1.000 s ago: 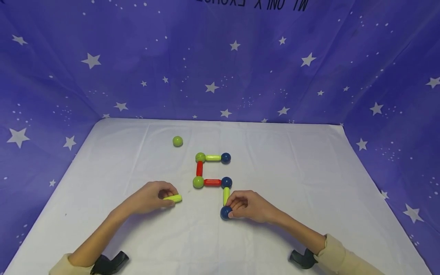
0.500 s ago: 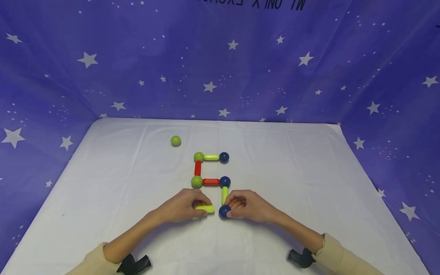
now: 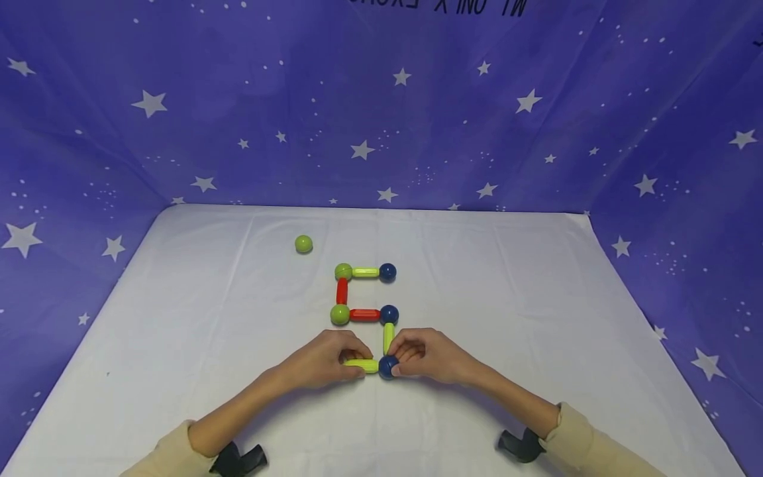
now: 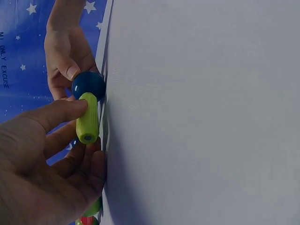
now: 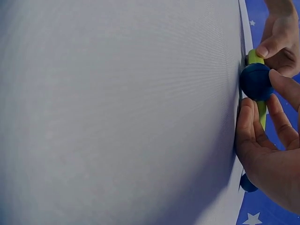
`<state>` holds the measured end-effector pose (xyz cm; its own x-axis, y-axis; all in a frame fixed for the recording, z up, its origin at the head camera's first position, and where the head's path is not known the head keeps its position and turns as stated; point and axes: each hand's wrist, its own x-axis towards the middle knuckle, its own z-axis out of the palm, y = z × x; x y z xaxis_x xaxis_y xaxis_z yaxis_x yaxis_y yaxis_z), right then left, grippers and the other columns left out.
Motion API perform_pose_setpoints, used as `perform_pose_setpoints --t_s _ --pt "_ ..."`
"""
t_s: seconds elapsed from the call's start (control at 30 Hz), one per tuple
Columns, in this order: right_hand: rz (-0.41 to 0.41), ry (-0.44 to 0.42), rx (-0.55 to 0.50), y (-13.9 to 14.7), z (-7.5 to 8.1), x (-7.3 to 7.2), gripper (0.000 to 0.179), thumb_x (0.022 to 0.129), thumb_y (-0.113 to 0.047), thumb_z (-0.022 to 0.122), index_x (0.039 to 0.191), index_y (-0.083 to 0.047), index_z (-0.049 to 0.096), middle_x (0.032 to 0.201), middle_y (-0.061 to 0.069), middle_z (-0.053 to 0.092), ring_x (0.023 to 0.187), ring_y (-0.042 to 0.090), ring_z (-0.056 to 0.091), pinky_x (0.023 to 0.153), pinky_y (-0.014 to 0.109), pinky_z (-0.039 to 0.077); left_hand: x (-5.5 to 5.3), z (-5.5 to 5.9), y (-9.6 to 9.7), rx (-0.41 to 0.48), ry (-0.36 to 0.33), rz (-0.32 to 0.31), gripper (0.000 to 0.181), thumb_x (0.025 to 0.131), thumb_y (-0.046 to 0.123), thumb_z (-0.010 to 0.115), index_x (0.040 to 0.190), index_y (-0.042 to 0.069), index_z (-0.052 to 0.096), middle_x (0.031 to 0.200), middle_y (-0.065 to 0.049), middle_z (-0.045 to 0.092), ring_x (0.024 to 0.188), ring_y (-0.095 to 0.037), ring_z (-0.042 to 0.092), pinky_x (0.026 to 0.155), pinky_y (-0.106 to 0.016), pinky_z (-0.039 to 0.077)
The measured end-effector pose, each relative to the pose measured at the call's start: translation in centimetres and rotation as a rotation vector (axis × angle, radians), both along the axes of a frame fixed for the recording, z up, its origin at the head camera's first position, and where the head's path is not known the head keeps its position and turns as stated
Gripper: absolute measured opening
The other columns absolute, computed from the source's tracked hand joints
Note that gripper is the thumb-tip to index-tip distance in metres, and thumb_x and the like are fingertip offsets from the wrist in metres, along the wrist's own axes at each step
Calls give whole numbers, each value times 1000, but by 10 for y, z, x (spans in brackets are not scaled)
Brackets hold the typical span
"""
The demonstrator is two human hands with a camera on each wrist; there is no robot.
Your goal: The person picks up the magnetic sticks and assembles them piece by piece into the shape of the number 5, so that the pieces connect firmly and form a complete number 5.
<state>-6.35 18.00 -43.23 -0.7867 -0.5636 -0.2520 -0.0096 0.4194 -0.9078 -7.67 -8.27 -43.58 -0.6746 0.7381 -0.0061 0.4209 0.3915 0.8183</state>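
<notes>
In the head view my left hand (image 3: 324, 359) pinches a yellow-green magnetic rod (image 3: 365, 365) between thumb and fingers. The rod's right end meets a dark blue ball (image 3: 387, 367), which my right hand (image 3: 430, 356) holds with thumb and fingertips. From that ball a second yellow-green rod (image 3: 389, 338) runs up to another blue ball (image 3: 389, 315). A red rod (image 3: 365, 315) links this one leftward to a green ball (image 3: 340, 315). The left wrist view shows the held rod (image 4: 87, 119) end-on, its far end against the blue ball (image 4: 88, 85).
Farther up, an upright red rod (image 3: 342, 291) leads to a green ball (image 3: 343, 271), then a yellow-green rod (image 3: 365, 272) and a blue ball (image 3: 387, 272). A loose green ball (image 3: 303, 244) lies apart on the white cloth (image 3: 507, 285). Starry purple curtains (image 3: 381, 112) surround the table.
My left hand has moved right with the yellow-green rod, and the rod's end now touches the lower blue ball. My right hand has kept hold of that ball in the same place.
</notes>
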Motion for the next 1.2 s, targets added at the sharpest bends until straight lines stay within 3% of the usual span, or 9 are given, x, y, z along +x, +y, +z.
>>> perform_pose_setpoints --t_s 0.2,0.27,0.4,0.5,0.6,0.77,0.9,1.03,1.2 --pt "-1 -2 3 -1 0 0 21 86 -7 79 104 -8 69 91 0 67 85 17 63 75 26 52 -8 8 -7 -2 21 70 19 87 10 77 105 5 74 90 7 66 81 -9 59 73 -26 51" --pt "-1 -3 8 -1 0 0 21 85 -8 79 104 -8 69 91 0 67 85 18 63 75 26 52 -17 11 -15 17 42 147 18 88 9 77 104 4 73 87 7 65 80 -9 59 74 -28 52" --pt "-3 -6 8 -1 0 0 22 85 -8 80 104 -7 69 92 1 67 86 18 63 75 26 53 -41 15 -36 47 104 380 22 89 7 74 109 0 70 92 -2 68 84 -17 64 78 -35 55" --pt "-7 -5 12 -1 0 0 22 85 -8 80 104 -7 69 92 1 67 86 19 63 75 26 52 -62 17 -52 43 98 533 33 92 10 72 122 -2 65 109 -14 68 97 -28 66 85 -43 54" --pt "-9 -6 20 -1 0 0 21 85 -8 80 104 -7 69 92 1 67 86 18 62 75 26 52 -83 18 -66 17 53 625 47 94 17 71 134 -1 56 129 -22 59 114 -37 60 93 -50 50" --pt "-8 2 24 1 -1 -1 21 85 -9 80 104 -8 69 92 0 67 86 18 62 75 26 52 -115 13 -75 -20 -5 684 65 95 21 69 149 2 39 147 -27 39 131 -44 44 103 -56 40" --pt "-6 -1 17 1 -1 -1 21 86 -9 80 104 -8 69 93 0 68 86 18 63 75 26 52 -134 4 -71 -37 -35 703 68 97 21 66 153 2 33 151 -28 35 135 -44 40 107 -55 36" --pt "1 -5 5 1 0 -1 22 86 -9 79 105 -8 69 93 -1 68 86 17 63 75 26 52 -144 -4 -69 -43 -29 734 61 97 19 65 150 1 39 145 -26 45 128 -42 46 104 -53 39" --pt "-3 2 4 2 -1 0 21 86 -9 79 105 -8 69 93 -1 68 85 17 62 75 25 52 -148 -7 -66 -9 -21 746 50 97 13 64 142 -1 48 135 -26 54 119 -40 53 97 -52 44"
